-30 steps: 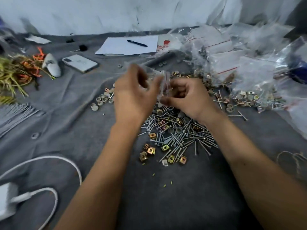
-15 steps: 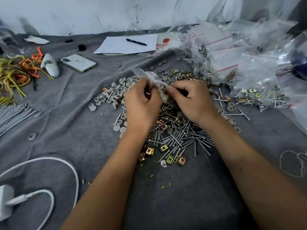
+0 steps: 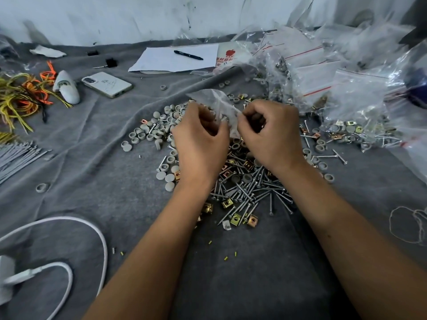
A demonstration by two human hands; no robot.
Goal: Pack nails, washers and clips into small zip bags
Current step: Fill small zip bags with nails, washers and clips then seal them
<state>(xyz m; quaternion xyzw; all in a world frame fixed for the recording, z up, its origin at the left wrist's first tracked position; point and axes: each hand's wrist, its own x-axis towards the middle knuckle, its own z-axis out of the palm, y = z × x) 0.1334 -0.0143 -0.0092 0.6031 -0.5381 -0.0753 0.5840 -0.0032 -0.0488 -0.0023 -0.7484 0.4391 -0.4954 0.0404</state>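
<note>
Lowered, two hands (image 3: 201, 144) (image 3: 272, 135) pinch one bag (image 3: 217, 100).

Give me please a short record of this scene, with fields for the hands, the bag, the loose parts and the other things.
left hand: pinches the small zip bag
right hand: pinches the same bag
bag contents: cannot tell
loose parts: nails, gold clips, grey washers on the grey cloth
filled bags: far right
other: phone, pen on paper

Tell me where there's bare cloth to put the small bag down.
Free: grey cloth between the forearms, below the screw pile; also between the white cable and the grey caps. Crowded: under both hands, and right, by the filled bags.
</note>
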